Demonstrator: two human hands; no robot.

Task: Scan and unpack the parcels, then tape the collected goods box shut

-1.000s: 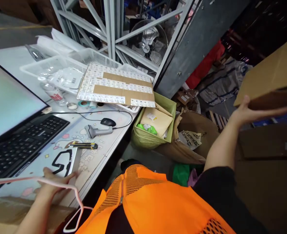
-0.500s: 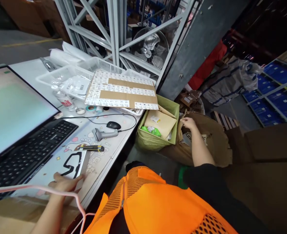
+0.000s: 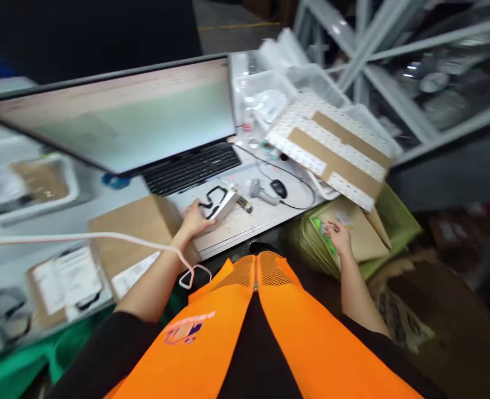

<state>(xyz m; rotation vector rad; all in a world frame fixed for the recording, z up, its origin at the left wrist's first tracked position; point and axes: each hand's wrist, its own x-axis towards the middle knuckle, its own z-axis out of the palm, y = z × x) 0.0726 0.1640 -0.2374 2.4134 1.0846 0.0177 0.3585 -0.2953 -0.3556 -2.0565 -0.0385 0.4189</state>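
My left hand is closed around the near end of a white box with a black outline printed on its top, on the desk in front of the keyboard. A yellow-and-black box cutter lies just right of the box. Beyond it are a grey barcode scanner and a black mouse. Over a green-lined bin hovers my right hand, its fingers loosely bent and a little apart, with nothing visible in them. Beneath it are tan envelopes and bright green wrapping.
A large monitor stands behind the keyboard. Cardboard with label strips rests across white baskets. A brown carton sits left of my left hand, and a pink-white cable crosses in front. Grey rack bars rise at right.
My view has swung left toward the monitor. My right hand has come away from the brown torn cardboard to over the green-lined bin. My left hand stays on the white box.
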